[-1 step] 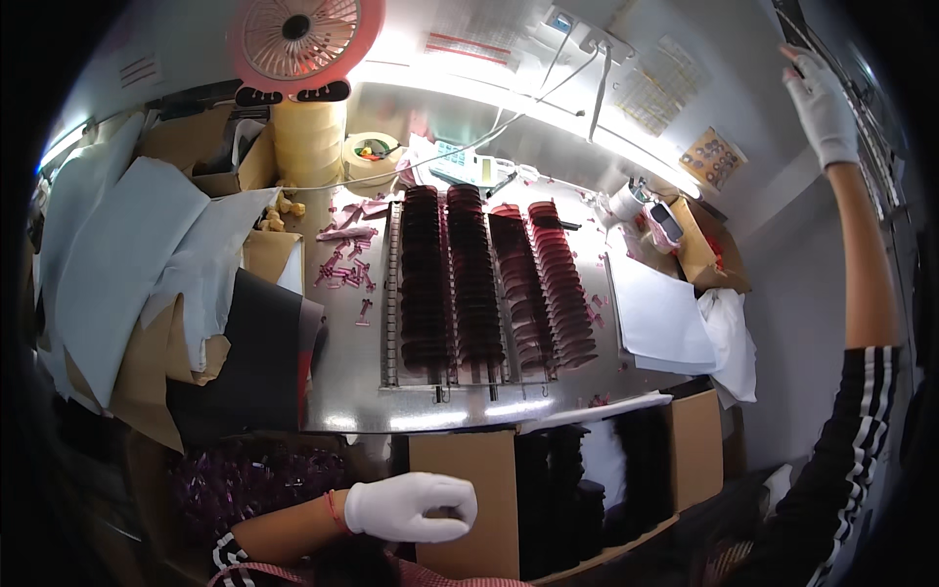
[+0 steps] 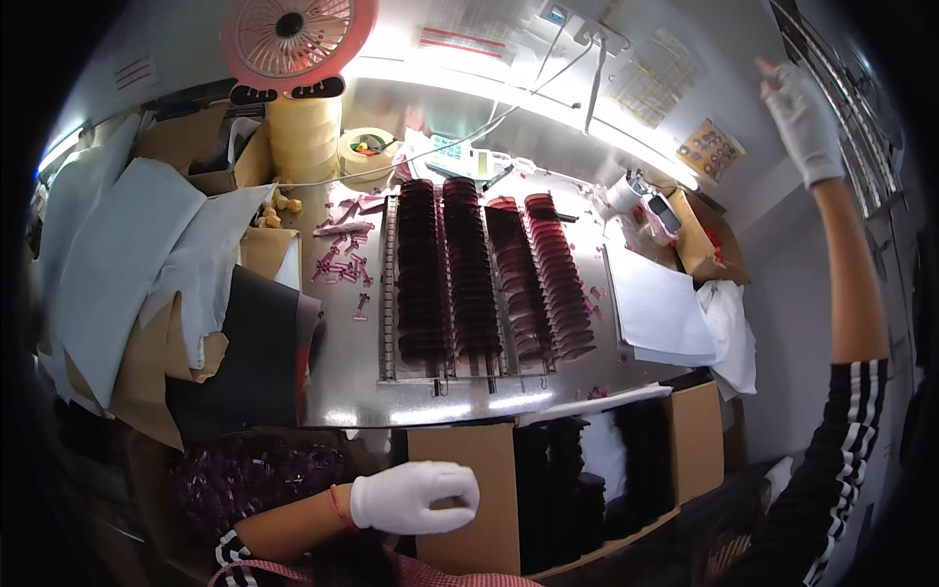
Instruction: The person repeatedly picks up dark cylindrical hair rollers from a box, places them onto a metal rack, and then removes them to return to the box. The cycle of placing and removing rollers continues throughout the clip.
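Note:
My left hand [image 2: 415, 497], in a white glove, hangs in front of the table beside the brown flap of a carton [image 2: 468, 499]. Its fingers curl loosely toward the thumb, and nothing shows in them. High at the right, my right hand [image 2: 804, 122] is raised with its fingers stretched out; bare fingertips poke from its white glove. It is nearest the metal rails [image 2: 849, 108] and holds nothing visible. On the metal table [image 2: 342, 391] lies a wire rack [image 2: 389, 293] carrying several rows of dark red, lens-like discs [image 2: 469, 274].
Small pink plastic pieces [image 2: 342, 264] lie left of the rack. A pink fan [image 2: 289, 34] stands on a yellow roll stack [image 2: 305, 142]. Black stacks [image 2: 558, 489] fill the front carton. Purple pieces [image 2: 259, 479] sit at lower left. White sheets [image 2: 660, 308] lie right.
My right hand has moved slightly left and down, away from the rails. My left hand keeps its curled shape, and the view has shifted a little.

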A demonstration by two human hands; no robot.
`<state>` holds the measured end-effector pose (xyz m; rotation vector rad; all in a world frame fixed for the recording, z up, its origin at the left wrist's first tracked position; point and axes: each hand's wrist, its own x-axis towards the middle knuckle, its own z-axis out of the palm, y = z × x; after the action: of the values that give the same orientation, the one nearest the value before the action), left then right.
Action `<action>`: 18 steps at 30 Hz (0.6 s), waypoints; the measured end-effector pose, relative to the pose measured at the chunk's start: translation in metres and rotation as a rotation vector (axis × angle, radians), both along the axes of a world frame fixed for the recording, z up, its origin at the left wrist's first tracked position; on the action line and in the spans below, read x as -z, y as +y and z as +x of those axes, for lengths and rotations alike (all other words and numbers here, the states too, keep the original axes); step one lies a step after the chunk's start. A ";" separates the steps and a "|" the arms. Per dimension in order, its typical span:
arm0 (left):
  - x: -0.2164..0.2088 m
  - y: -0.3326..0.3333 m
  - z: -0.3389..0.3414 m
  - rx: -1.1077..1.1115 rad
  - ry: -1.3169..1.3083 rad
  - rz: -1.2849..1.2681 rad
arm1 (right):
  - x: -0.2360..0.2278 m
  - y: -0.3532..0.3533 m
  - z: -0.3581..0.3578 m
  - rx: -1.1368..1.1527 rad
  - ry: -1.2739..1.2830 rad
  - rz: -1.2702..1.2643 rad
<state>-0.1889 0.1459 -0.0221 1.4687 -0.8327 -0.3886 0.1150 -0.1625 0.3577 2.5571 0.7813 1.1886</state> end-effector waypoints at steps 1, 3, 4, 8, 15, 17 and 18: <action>0.002 -0.003 -0.002 -0.127 -0.177 0.125 | 0.041 0.017 -0.016 0.000 0.189 0.106; 0.013 -0.025 0.006 -0.375 -0.452 0.244 | 0.132 -0.005 -0.040 -0.017 0.655 0.227; 0.017 -0.035 0.012 -0.458 -0.580 0.285 | 0.168 -0.011 -0.054 0.154 0.716 -0.010; 0.028 -0.066 0.036 -0.559 -0.737 0.515 | 0.309 -0.040 -0.093 0.114 1.375 0.209; 0.049 -0.095 0.073 -0.790 -0.720 0.820 | 0.406 -0.028 -0.105 -0.306 1.250 1.015; 0.052 -0.093 0.073 -0.783 -0.730 0.855 | 0.405 -0.019 -0.110 -0.417 1.295 1.038; 0.054 -0.089 0.072 -0.813 -0.760 0.802 | 0.397 -0.010 -0.117 -0.456 1.330 1.043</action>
<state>-0.1164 0.0573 -0.0763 2.6224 -0.5740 0.5657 -0.0021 -0.1729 -0.0395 4.1441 1.1667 -0.5517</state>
